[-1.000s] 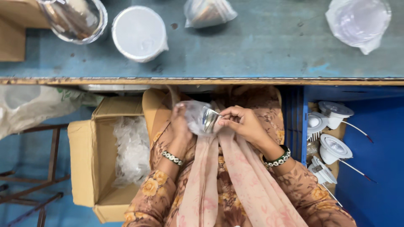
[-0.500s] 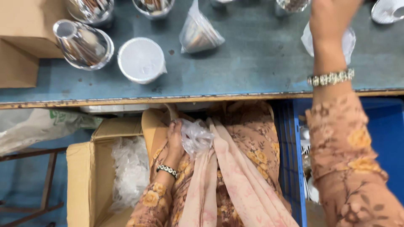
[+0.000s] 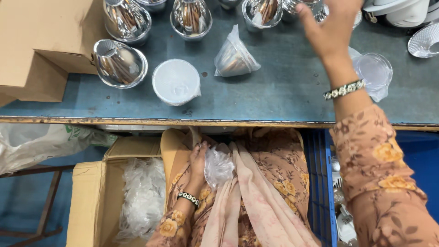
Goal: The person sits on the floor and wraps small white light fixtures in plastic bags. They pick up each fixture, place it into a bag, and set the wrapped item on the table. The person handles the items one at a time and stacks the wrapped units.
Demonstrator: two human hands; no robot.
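Right hand (image 3: 330, 28) farther over reflectors (image 3: 191, 18)

A worn blue-grey worktable (image 3: 274, 98) ran across the far side of the scene, its near edge chipped and rust-coloured. Below it on the left lay a blue floor (image 3: 20, 201) with thin brown metal legs (image 3: 45, 210) crossing it. A blue plastic crate (image 3: 320, 183) stood to the right, beside a deeper blue surface (image 3: 418, 151). The light was even and soft.

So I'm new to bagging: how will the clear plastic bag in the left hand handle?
The clear plastic bag looks crumpled and thin in the left hand, so probably floppy, light, and slippery.
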